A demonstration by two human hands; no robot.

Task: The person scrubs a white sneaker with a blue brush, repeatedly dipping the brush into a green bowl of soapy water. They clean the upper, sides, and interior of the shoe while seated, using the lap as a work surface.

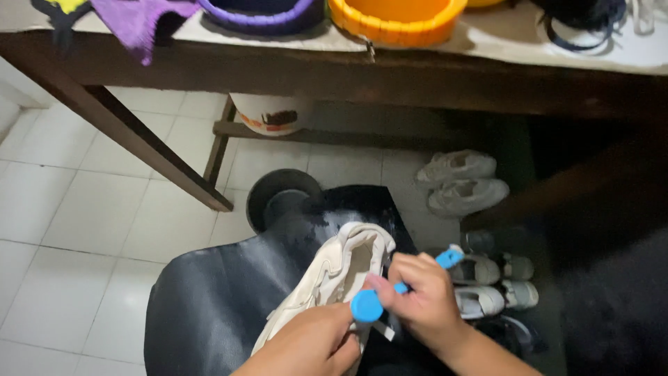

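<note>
Cream shoe (pixel 334 278) rests under left hand (pixel 313 345), beside right hand (pixel 417 296).

- Single view only, head-worn; no second view to share any ground with.
- Looks steeply down and forward, from above the lap.
- Very near the hands: left hand (pixel 306 345) and right hand (pixel 417 299) cut by the bottom edge, cream shoe (pixel 334 278) just ahead of them, low centre.
- Farther out, white tiled floor (pixel 90 216) fills the left half.
- Faces a wooden table (pixel 334 73) running across the top; only its front edge and underside shown, with orange basin (pixel 396 21) and purple basin (pixel 261 17) cropped by the upper border.
- Right side falls into deep shadow; pairs of shoes on the floor (pixel 463 182) at mid distance.
</note>
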